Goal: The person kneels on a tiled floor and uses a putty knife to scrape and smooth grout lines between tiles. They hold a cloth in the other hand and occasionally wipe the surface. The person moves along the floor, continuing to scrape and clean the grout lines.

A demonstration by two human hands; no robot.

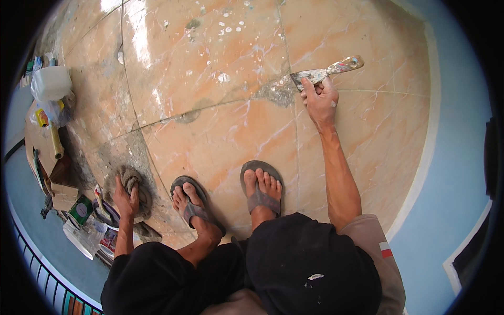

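Observation:
My right hand [321, 104] is closed on the blade end of a paint-spattered putty knife [344, 65]. The knife's worn handle points away to the right, above the tiled floor [226, 139]. Close to the blade lies a rough grey patch [278, 92] where tile lines meet. On the left, my left hand [125, 200] grips a bunched grey-brown rag [143, 197], thumb and fingers around its folds. The rag is low beside my left foot, and the fingertips are partly lost in it.
My sandalled feet [260, 184] stand between the hands. Along the left wall are a translucent plastic jug [51, 83], cardboard [64, 198], a green can [81, 210] and a clear plastic container [83, 239]. A blue wall [455, 142] with a pale base edge curves along the right.

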